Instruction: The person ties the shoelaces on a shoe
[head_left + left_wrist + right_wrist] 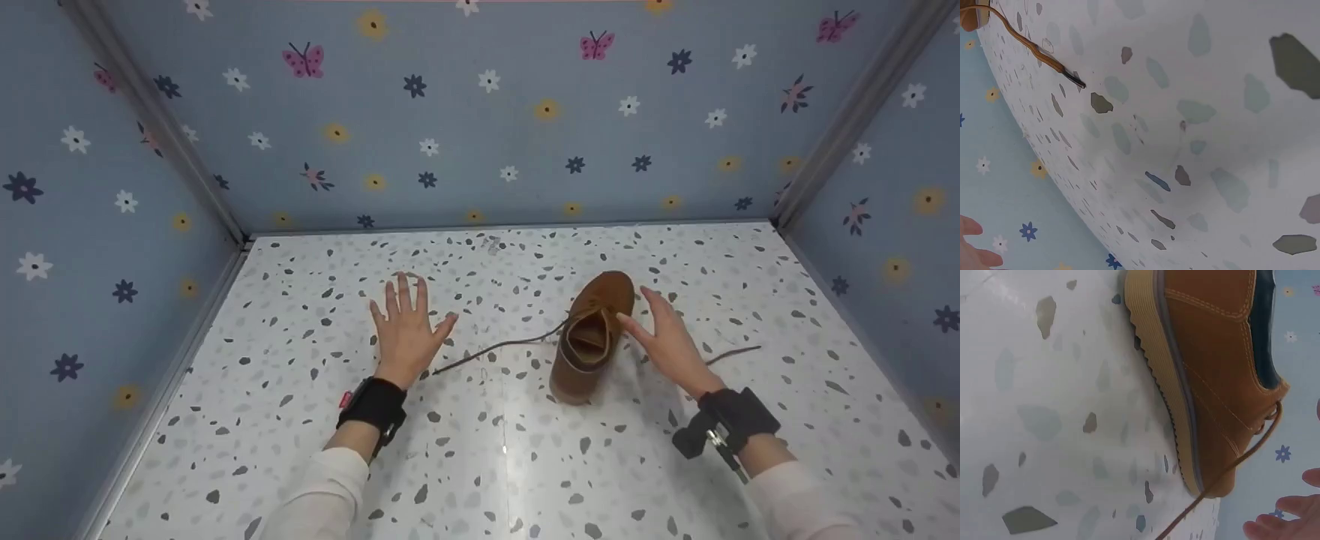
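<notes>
A brown lace-up shoe stands on the speckled table, its toe pointing away from me. Its shoelace trails out untied on both sides, one end to the left and the other passing beneath my right wrist. My right hand hovers beside the shoe's right side with fingers extended, holding nothing. Well to the left of the shoe, my left hand is spread above the table, near the left lace end. In the right wrist view, the shoe's side and thick ridged sole show, with the lace crossing over the toe.
A white speckled tabletop lies under everything. Blue panels with flowers and butterflies enclose it at the back and on both sides, joined by grey metal posts. Each wrist wears a black strap.
</notes>
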Tool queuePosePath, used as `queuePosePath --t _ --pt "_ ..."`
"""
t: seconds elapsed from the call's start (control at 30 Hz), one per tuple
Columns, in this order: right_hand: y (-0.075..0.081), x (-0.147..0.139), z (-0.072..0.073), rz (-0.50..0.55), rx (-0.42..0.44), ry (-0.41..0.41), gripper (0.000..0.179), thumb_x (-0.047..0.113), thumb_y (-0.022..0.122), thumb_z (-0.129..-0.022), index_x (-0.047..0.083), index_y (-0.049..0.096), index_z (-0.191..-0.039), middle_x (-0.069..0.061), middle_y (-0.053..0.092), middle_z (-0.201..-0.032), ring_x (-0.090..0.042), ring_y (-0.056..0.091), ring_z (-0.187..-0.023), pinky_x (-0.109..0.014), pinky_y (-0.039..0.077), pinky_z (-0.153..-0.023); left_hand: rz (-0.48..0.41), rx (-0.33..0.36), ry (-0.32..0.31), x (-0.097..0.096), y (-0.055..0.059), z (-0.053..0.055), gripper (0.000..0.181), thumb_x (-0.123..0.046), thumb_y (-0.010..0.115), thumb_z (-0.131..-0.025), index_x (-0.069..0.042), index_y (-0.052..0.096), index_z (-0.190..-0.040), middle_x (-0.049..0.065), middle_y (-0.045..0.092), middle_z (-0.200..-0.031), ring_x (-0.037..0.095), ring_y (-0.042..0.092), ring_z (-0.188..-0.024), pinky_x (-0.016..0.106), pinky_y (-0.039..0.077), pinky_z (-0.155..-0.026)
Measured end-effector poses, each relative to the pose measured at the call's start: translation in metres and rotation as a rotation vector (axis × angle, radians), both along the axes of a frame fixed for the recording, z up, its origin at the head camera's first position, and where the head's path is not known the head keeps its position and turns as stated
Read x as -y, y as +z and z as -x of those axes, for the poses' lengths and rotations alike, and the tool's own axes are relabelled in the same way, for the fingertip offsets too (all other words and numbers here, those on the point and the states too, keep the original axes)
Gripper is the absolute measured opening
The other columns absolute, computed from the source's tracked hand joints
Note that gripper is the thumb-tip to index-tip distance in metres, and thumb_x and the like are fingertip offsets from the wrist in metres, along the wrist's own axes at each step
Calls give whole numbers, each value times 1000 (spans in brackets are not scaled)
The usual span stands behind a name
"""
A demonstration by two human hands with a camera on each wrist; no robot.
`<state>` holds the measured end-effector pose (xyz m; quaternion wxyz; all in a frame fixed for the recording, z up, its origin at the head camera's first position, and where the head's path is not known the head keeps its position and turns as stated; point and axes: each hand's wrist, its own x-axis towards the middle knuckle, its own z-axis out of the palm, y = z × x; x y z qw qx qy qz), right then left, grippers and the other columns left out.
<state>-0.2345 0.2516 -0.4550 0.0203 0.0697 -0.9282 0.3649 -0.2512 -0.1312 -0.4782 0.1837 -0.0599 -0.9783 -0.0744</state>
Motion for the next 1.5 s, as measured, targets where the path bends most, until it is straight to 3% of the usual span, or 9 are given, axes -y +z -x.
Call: queuePosePath --t 0.27,0.43,0.63,0.97,1.23,1.5 --pt "-11 24 5 31 123 19 86 53 52 -86 -4 17 -141 -26 18 -142 -38 17 -128 -50 15 -101 24 2 -8 0 0 -6 80 -62 37 -87 -2 30 -139 26 20 -141 41 17 -127 61 12 -96" --pt "-14 32 8 40 105 47 72 33 54 -91 -11 20 -136 -31 22 -137 -41 20 -126 -48 16 -101 16 -20 -5 5 -1 -11 79 -61 40 -87 -1 32 -138 27 22 -140 42 18 -127 61 12 -96" --pt "-18 37 8 85 112 49 64 16 54 -91 -9 20 -138 -30 22 -138 -39 20 -127 -46 17 -101 7 -12 3 10 -2 -15 79 -59 40 -87 -1 30 -139 27 21 -140 42 17 -127 61 10 -96" --pt "-22 49 3 112 92 104 63 14 55 -89 -5 21 -139 -26 19 -141 -37 21 -127 -44 23 -100 32 -16 -8 5 0 -16 77 -59 39 -88 -1 33 -138 27 22 -140 42 17 -127 61 11 -96" --pt "-23 63 -5 86 70 149 63 15 56 -87 -3 25 -139 -26 21 -141 -38 21 -127 -46 20 -101 64 -36 -15 4 0 -18 79 -62 37 -87 0 34 -137 28 26 -138 43 21 -125 62 13 -95" --pt "-28 79 -15 113 32 213 62 11 59 -85 -4 29 -138 -27 23 -139 -39 32 -121 -45 32 -95 63 -26 -23 0 -1 -26 81 -64 35 -86 -2 33 -138 27 26 -138 42 20 -126 62 14 -95"
